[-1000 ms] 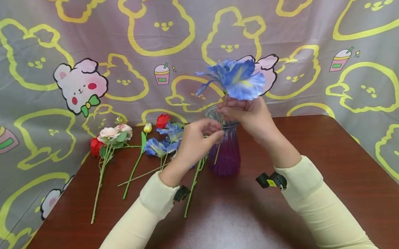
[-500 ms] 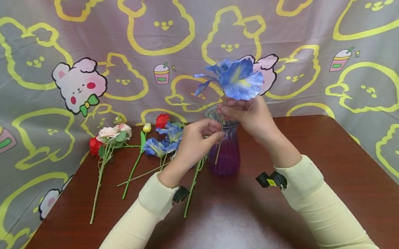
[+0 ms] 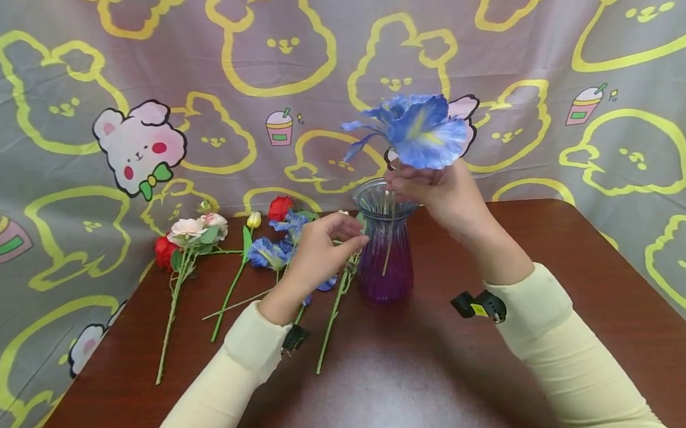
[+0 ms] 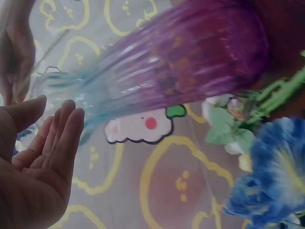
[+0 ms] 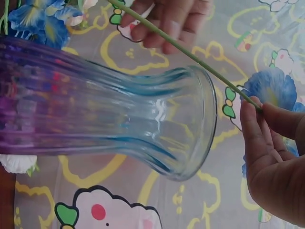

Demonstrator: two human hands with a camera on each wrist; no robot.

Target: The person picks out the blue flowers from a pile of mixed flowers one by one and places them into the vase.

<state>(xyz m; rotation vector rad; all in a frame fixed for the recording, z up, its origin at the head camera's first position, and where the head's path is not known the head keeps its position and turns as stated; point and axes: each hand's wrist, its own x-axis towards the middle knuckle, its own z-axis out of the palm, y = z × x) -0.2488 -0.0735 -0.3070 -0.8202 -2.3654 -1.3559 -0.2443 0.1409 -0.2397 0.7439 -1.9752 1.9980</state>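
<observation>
My right hand [image 3: 449, 197] pinches the green stem [image 5: 190, 57] of a blue iris [image 3: 424, 130] between thumb and fingertips, just under the bloom. Its stem slants down outside the glass vase [image 3: 404, 256], overlapping the vase's front in the head view. The vase stands upright, clear at its flared mouth and purple toward the base. To its left hovers my left hand [image 3: 324, 247], fingers relaxed and slightly bent, holding nothing; in the left wrist view a gap shows between thumb and fingers, close beside the vase neck.
Left of the vase lie more artificial flowers: blue irises [image 3: 268, 254], a yellow-white tulip [image 3: 253, 220], red roses [image 3: 280, 208] and a pale pink spray [image 3: 186, 230]. They rest on the brown table [image 3: 361, 405]. A patterned curtain [image 3: 311, 10] hangs behind.
My left hand has let go of the stem and moved left, away from the vase. My right hand has shifted slightly right with the iris.
</observation>
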